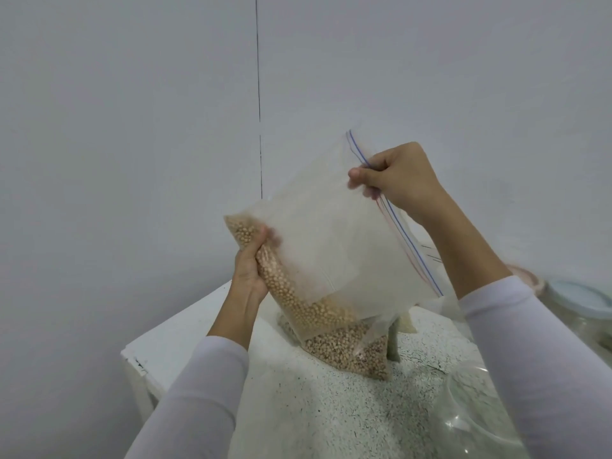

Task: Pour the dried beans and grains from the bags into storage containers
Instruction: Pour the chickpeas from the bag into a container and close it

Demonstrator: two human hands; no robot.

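Both hands hold a large clear plastic zip bag up in the air above the counter, tilted so that one lower corner hangs lowest. Left hand has its grip clamped round the bag's lower left edge, fingers and thumb curled about a bulge of round tan dried beans inside. Right hand has its grip pinched on the zip strip at the upper right, where a blue and a red line run along the bag's mouth; whether that zip is sealed cannot be told. Most of the bag is slack and see-through, and the beans lie gathered along the left edge and in the bottom corner.

Directly under the lifted bag, a second clear plastic bag of smaller brownish grains lies on the white speckled counter. Behind it, partly hidden, something pale greenish stands or lies on the surface; its kind cannot be made out. At the lower right edge a clear glass storage container is near the right forearm, and another clear container with a pale lid sits further right, next to a pinkish round object. Long white sleeves cover both forearms. A plain pale wall fills the background.
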